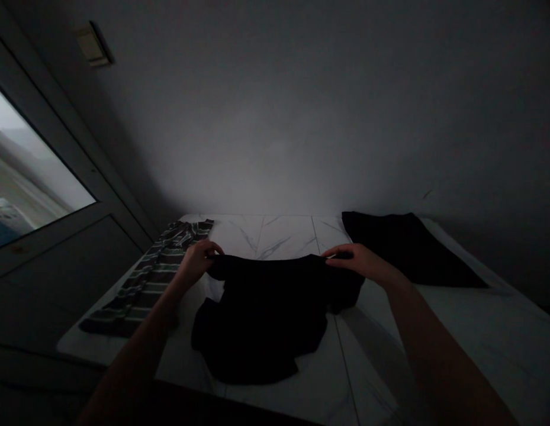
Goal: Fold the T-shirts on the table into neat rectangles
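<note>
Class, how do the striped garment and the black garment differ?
The striped garment has pale and dark bands; the black garment looks plain. The striped garment lies narrow, untouched; the black garment is held by the left hand and right hand, bunched below. Both rest on one white surface.

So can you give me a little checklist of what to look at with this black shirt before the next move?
Left hand holding the top edge of the black shirt: ok.
Right hand holding that same edge: ok.
Bottom of the shirt lying smooth: not ok, it looks bunched.
Striped garment apart from the shirt: cannot tell, the left arm hides the gap.
Black folded garment apart from the shirt: ok.
</note>
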Action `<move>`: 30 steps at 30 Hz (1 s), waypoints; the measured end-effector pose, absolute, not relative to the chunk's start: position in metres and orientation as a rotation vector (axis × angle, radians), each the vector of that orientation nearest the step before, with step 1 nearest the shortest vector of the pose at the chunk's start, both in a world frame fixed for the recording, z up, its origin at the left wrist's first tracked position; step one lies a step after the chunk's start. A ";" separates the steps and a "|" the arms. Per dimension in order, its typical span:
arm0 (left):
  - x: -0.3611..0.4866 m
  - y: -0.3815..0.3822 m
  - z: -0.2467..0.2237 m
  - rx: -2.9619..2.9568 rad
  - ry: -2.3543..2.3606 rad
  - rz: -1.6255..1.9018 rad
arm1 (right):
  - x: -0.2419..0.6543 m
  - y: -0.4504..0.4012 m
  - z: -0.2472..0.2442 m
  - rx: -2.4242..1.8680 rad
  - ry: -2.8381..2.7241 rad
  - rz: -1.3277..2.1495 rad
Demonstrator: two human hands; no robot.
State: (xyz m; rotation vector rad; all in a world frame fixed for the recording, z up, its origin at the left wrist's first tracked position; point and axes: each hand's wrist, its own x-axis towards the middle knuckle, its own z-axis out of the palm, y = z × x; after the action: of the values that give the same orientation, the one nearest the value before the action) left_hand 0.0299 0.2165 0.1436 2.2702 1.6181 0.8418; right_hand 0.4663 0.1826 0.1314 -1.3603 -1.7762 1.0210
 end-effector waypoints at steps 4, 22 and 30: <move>0.016 0.212 0.136 2.146 1.334 0.758 | 0.478 0.186 0.132 -1.424 -1.768 0.865; 0.035 0.198 0.120 1.611 1.317 1.193 | 0.452 0.176 0.142 -1.175 -1.874 0.638; 0.029 0.196 0.127 1.681 1.190 1.093 | 0.468 0.167 0.152 -1.212 -2.008 1.009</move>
State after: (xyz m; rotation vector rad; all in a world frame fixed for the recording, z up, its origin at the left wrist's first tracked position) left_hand 0.0293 0.1957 0.1273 1.6807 1.1898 1.0930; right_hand 0.4682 0.1674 0.1519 -1.2118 -2.0084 1.0092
